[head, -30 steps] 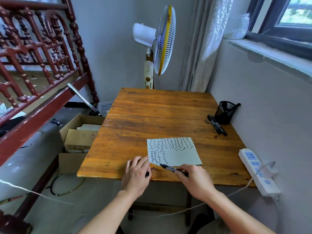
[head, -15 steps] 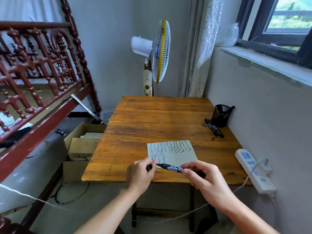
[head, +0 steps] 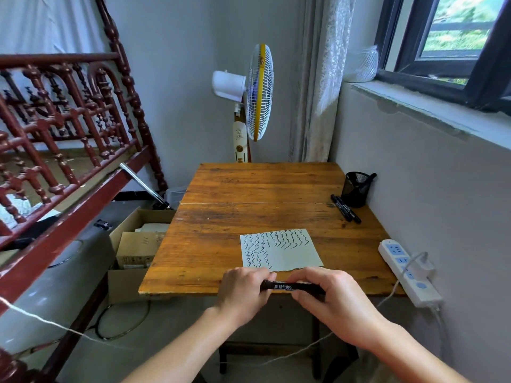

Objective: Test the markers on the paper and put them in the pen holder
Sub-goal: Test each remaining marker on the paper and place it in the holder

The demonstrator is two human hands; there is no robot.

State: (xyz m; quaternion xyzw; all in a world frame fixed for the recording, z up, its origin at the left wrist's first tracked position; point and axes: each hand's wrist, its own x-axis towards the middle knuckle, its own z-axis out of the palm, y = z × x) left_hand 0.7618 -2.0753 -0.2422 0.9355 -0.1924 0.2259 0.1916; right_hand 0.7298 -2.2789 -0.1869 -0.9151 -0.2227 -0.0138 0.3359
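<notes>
A black marker (head: pixel 290 286) lies level between both hands, just above the near table edge. My left hand (head: pixel 243 294) grips its left end, where the cap sits; my right hand (head: pixel 329 297) grips the barrel's right part. A pale paper (head: pixel 293 257) covered with black wavy test lines lies flat just beyond my hands. A black mesh pen holder (head: pixel 355 190) stands at the table's far right by the wall, with one marker sticking out of it. Two more black markers (head: pixel 345 209) lie on the table beside the holder.
The wooden table (head: pixel 249 194) is bounded by a wall on the right. A white power strip (head: pixel 406 269) with a plugged charger lies at the right edge. A standing fan (head: pixel 257 100) is behind the table. Cardboard boxes (head: pixel 135 244) and a red bed frame (head: pixel 63 150) are to the left.
The marker tip was on the paper a second ago. Both hands have since lifted it toward me, and the cap in my left hand has come together with the marker's tip.
</notes>
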